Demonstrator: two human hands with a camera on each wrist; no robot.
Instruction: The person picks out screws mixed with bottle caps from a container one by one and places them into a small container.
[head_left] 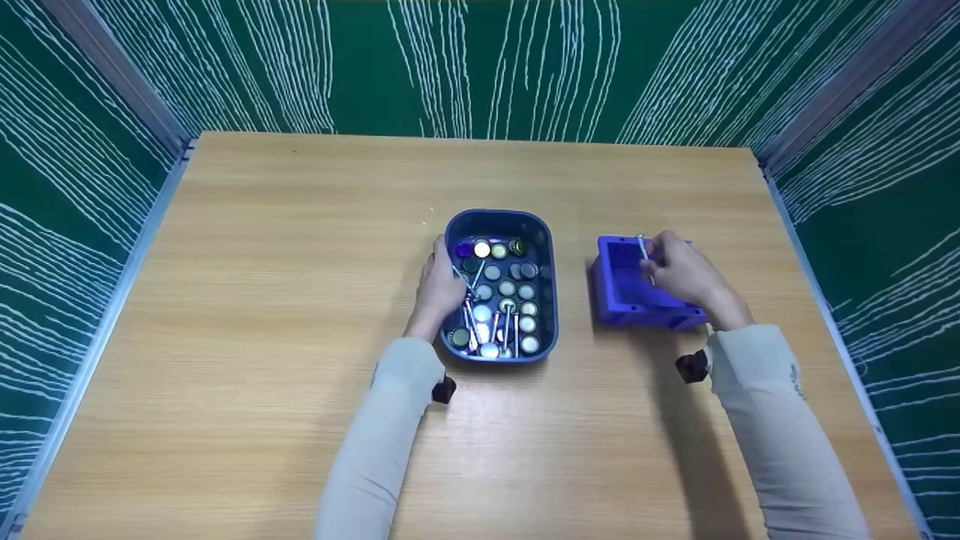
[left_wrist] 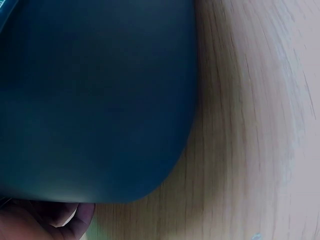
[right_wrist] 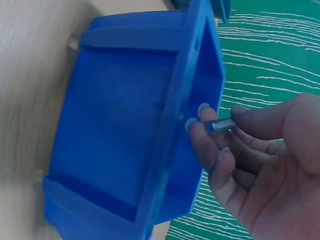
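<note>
My left hand grips the left wall of a dark blue tub, thumb at the rim and the other fingers along the outside. In the left wrist view the tub's wall hides most of that hand; curled fingertips show at its edge. Inside the tub lie several round bottle caps and several long silver bolts, some close to my thumb. Over the blue-purple bin my right hand pinches one silver bolt between thumb and fingers, the shaft tilted.
Both containers stand on a light wooden table, the bin right of the tub with a gap between. Green panels with white streaks enclose the table at the back and sides. Tiny pale specks lie behind the tub.
</note>
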